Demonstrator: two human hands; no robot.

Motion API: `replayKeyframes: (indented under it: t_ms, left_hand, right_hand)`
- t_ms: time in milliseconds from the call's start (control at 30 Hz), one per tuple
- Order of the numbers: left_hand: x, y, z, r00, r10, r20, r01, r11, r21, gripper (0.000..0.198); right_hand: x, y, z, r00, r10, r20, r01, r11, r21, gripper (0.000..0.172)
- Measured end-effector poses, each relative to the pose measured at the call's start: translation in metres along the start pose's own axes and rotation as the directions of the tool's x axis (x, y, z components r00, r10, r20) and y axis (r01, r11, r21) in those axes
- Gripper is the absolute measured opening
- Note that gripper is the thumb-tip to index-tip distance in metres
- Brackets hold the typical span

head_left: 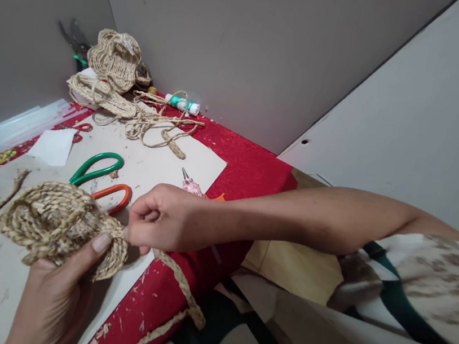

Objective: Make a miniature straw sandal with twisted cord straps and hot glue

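Note:
My left hand [59,290] is closed on a coiled piece of braided straw [47,212], its thumb pressing on the near right part. The piece has a larger rounded loop on the left and a smaller one on the right. At its right edge, my right hand [175,218] is closed in a pinch on the straw braid [180,279]. That braid comes out below the hand and trails over the table edge toward my lap. The pinching fingertips are partly hidden. Just behind the piece lie scissors with one green and one orange handle [113,195]; their blades are hidden.
White paper or board [161,168] covers much of the red cloth [251,169]. A pink glue gun [191,184] lies behind my right wrist. Farther back are woven straw pieces [115,59], loose cords and a glue stick [182,104]. Clear plastic sticks [17,128] lie left. Grey panels rise behind.

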State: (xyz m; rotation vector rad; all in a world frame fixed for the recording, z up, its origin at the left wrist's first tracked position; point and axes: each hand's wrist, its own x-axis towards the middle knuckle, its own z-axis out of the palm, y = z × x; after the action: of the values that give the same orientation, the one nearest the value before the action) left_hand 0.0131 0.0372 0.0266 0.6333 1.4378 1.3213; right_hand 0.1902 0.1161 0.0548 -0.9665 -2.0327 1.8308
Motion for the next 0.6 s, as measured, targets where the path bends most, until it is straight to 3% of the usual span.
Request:
replayKeyframes:
  t_ms: [200, 433, 600]
  left_hand:
    - [-0.008, 0.008, 0.006, 0.998, -0.069, -0.011, 0.069, 0.997, 0.02, 0.047]
    - [-0.008, 0.009, 0.008, 0.999, -0.041, -0.018, 0.041, 0.999, 0.017, 0.059]
    - [-0.011, 0.012, 0.011, 0.997, -0.065, -0.029, 0.067, 0.997, 0.044, 0.058]
  right_hand:
    - [0.001, 0.004, 0.002, 0.999, -0.037, 0.016, 0.036, 0.999, 0.034, 0.018]
    - [-0.001, 0.002, -0.004, 1.0, -0.016, -0.017, 0.017, 0.996, 0.085, 0.028]
    - [-0.001, 0.003, -0.002, 0.999, 0.0, 0.051, -0.003, 0.998, 0.056, 0.021]
